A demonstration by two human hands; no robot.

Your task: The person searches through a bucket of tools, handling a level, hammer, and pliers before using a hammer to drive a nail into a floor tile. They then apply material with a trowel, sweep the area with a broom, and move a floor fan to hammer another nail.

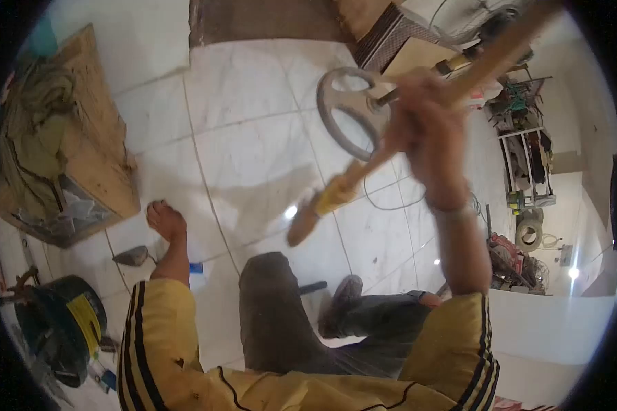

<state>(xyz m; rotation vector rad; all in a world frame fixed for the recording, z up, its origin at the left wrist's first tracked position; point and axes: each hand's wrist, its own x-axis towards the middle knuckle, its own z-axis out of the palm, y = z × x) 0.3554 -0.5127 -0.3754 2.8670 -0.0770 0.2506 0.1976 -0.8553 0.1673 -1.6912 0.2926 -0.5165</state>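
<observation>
My right hand (428,140) is closed around a long wooden pole (500,58), slightly blurred, which slants from the upper right down toward the middle of the floor. Near its lower, rounded end a yellow wrapping (336,194) goes around the wood. Just behind that hand is a grey spoked handwheel (343,113) on a shaft, overlapped by my fingers in this view. My left hand (166,219) hangs low on the left, fingers loosely bent and apart, with nothing visible in it. Below it lies a pointed trowel (131,256), and a wooden box (106,151) stands beside it.
Olive cloth (41,130) drapes over the box. A dark green drum-shaped object (58,329) with a yellow label sits at lower left. A small blue object (196,268) lies on the white tiled floor (247,161). Along the right wall are a metal rack (528,164) and a tape roll (528,235).
</observation>
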